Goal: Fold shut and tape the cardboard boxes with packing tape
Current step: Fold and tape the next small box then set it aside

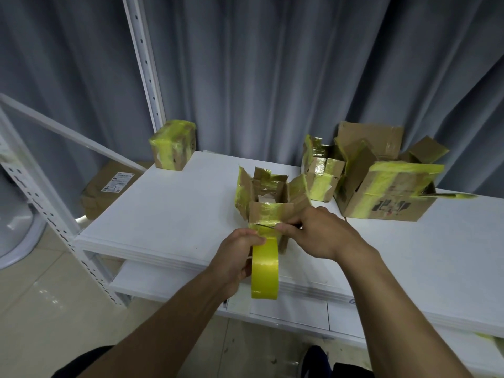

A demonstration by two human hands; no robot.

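One roll of yellow tape (264,271), left hand (234,260) curled round it just off the white shelf (169,214) edge; right hand (319,233) pinches the tape end onto the front of the open box (268,197) mid-shelf; three more up there, I count: taped box (171,144) back left, small box (323,170) and big box (381,195) right, flaps loose; one floor box (109,186) down left.

Grey curtain (272,77) behind white shelf unit (163,208), beige tile floor (41,309).
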